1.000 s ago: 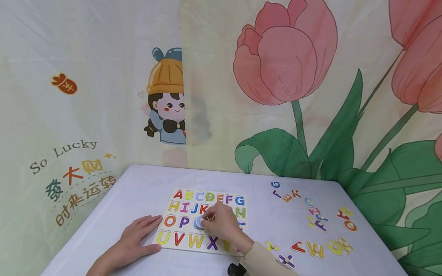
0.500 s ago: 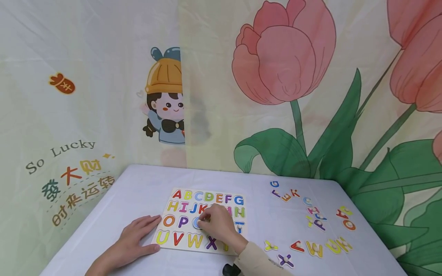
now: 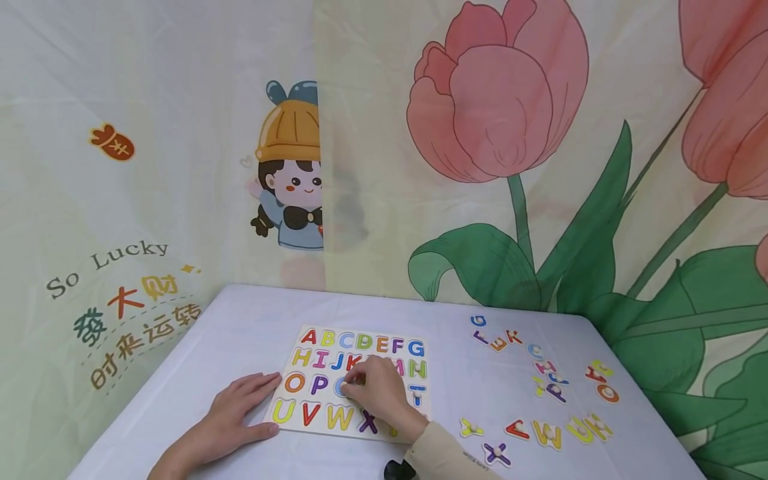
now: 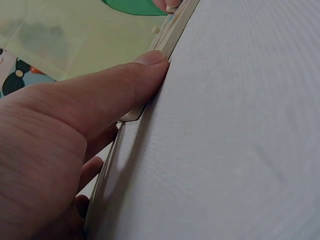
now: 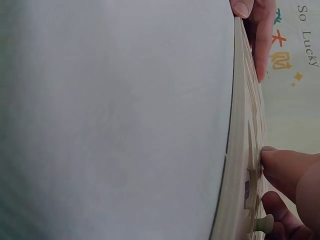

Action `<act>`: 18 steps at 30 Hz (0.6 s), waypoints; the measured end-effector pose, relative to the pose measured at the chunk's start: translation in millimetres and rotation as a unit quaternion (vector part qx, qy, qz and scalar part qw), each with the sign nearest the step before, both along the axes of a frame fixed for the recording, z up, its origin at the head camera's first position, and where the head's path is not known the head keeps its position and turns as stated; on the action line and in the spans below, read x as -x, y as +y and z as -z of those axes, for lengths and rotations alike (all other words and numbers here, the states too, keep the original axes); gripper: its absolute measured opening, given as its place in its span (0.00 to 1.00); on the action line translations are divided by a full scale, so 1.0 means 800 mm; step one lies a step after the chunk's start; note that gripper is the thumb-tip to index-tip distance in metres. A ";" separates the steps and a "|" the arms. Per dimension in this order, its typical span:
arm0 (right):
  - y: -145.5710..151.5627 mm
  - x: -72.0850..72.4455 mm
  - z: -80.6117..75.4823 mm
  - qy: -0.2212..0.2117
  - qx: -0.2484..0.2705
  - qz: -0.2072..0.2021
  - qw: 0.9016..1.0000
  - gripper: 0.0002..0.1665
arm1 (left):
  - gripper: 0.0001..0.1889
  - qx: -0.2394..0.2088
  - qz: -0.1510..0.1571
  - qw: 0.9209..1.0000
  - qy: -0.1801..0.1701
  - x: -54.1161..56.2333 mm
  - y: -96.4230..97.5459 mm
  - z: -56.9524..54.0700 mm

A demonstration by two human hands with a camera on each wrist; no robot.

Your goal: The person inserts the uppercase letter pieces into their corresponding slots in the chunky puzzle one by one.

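The pale wooden alphabet board (image 3: 327,432) lies on the table with rows of coloured letters. At its left edge, my left hand (image 3: 231,410) rests with relaxed fingers; in the left wrist view the thumb (image 4: 125,80) presses the board's edge. Over the third row, my right hand (image 3: 381,393) pinches the blue letter Q piece (image 3: 339,387) between thumb and index finger, just right of the purple P. That hand covers part of the piece and several letters nearby. From the right wrist, the right thumb (image 5: 287,167) touches the board's top surface beside a pale green knob (image 5: 265,224).
Several loose letter pieces with knobs lie to the right, including a yellow W (image 3: 548,434), a purple X (image 3: 497,454) and a red K (image 3: 513,337). A blue T (image 3: 417,395) with a knob sits on the board. A printed curtain hangs behind the table.
The Q piece, raised and tilted a second ago, now lies lower on the board. My right hand has shifted slightly left with it. The left hand stays in place.
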State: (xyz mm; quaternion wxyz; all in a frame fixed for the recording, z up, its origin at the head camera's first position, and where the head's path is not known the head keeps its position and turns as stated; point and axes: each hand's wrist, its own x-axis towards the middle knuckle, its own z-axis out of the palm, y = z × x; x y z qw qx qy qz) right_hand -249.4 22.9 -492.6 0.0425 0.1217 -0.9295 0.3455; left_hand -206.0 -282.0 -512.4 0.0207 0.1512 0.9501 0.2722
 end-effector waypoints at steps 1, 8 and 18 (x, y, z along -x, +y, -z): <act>0.000 0.000 0.001 -0.001 0.002 0.001 1.000 0.05 | 0.50 0.000 -0.001 1.000 -0.003 0.000 0.000 0.000; 0.000 0.003 0.006 -0.005 0.010 0.002 1.000 0.04 | 0.50 -0.003 0.001 1.000 -0.001 0.000 -0.001 -0.001; 0.018 0.001 -0.013 -0.055 0.060 -0.035 0.996 0.10 | 0.50 0.003 0.001 1.000 0.006 0.001 0.000 0.002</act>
